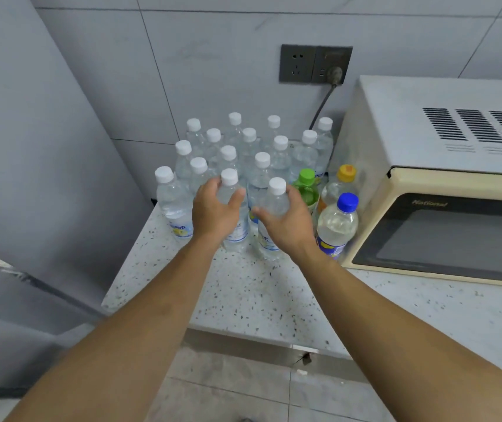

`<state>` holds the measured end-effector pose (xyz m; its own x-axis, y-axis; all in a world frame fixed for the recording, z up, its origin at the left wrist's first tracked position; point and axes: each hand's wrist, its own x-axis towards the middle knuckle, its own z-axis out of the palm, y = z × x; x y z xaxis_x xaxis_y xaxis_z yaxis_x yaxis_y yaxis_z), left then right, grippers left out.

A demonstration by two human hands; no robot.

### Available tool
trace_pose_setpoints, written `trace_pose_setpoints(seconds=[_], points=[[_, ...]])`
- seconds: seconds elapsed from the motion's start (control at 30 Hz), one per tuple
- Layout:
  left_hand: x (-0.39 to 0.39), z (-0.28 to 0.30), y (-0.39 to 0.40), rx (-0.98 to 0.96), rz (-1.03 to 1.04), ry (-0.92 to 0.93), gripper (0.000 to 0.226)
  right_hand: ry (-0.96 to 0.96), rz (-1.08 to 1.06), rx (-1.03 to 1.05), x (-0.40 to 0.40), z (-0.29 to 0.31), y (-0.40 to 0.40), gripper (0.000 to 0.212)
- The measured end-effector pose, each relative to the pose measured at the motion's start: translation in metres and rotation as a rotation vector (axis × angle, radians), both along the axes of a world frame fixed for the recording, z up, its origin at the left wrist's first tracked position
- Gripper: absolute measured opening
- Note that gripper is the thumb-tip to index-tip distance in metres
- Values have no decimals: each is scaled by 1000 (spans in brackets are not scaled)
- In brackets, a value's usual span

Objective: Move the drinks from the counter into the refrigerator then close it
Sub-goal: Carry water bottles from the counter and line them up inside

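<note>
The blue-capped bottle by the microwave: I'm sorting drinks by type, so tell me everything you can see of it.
The blue-capped bottle is clear plastic with a round blue screw cap, holding a pale, near-colourless drink. A blue label with a yellow mark wraps its lower part. It stands upright and closed on the speckled counter, nearest the front edge of the coloured-cap bottles, close against the cream microwave. The right hand is just beside it, gripping a white-capped bottle instead.

- The single head camera is looking forward and steeply down from the person's head, close above the speckled counter (261,296).
- It is facing the tiled wall (213,56), with both forearms reaching away into the middle.
- Its wide lens is bending the edges, taking in floor tiles (213,400) below.
</note>
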<state>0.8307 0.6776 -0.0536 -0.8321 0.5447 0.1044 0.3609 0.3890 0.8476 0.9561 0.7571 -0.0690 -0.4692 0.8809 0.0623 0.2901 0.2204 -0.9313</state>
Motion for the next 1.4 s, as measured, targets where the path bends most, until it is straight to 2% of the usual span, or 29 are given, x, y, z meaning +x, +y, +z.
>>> trace_pose_setpoints(seconds=[0.1,0.37,0.57,0.67,0.77,0.9,1.13,1.3,1.4], points=[[3,-6,-1,-41,-43,90,49,-21,30,21,0,-11,-3,76],[24,-7,-33,58,-55,74,39,-55,50,87,29,-16,-22,71],[48,-24,-76,28,-140,103,49,7,57,106,60,-30,-46,75],[52,-39,-82,44,-224,-38,65,39,52,26,62,-39,-49,83],[43,-61,-81,32,-207,-223,80,15,54,-96,61,-52,-47,87],[37,-87,-78,35,-181,-338,79,2,37,-161,55,-65,-45,86],[57,-97,-92,97,-97,-361,59,45,3,-163,59,-74,-56,75],[88,-95,-140,156,-37,-505,43,15,120,-175,98,-73,-79,68],[114,-91,-182,236,-38,-623,51,-1,224,-222,124,-68,-96,57]])
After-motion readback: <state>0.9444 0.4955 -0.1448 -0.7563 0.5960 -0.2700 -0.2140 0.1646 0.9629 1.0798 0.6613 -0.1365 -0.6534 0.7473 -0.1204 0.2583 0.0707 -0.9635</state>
